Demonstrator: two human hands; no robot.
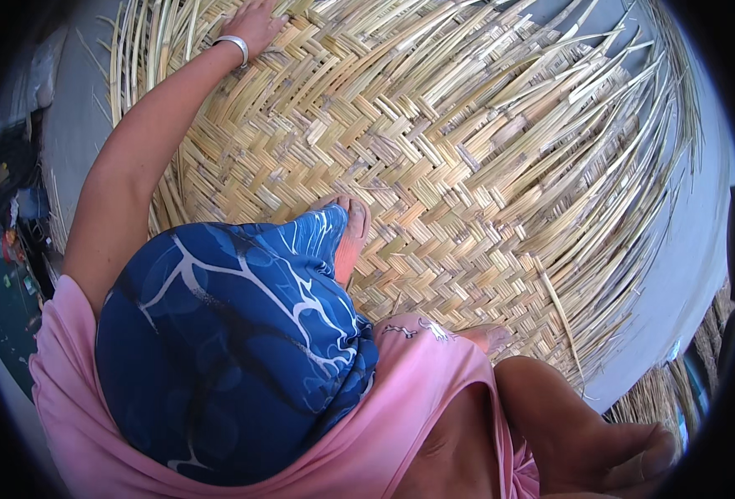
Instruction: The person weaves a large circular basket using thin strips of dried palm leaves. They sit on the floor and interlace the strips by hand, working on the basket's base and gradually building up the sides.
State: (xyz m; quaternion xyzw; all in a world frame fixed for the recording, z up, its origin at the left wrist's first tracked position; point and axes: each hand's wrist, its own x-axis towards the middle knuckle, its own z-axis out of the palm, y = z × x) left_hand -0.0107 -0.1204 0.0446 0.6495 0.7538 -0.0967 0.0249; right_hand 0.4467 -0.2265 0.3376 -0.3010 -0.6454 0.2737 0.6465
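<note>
My left hand [255,27] reaches to the far left of a woven mat of flat straw-coloured strips [384,150]. A silver bracelet [236,47] circles that wrist. Its fingers lie flat and apart on the weave, partly cut off by the upper edge. Long unwoven strip ends [584,158] fan out along the mat's right side. At the lower right, close to me, my right hand [633,453] is raised with its fingers curled in. Whether anything is inside them I cannot make out.
One bare foot [352,237] rests on the mat, below blue patterned cloth [234,341] over my knee. The other foot [488,335] shows farther right. Grey floor [692,274] borders the mat. A bundle of dry stalks [654,399] lies at the right; mixed clutter [18,241] stands at the left.
</note>
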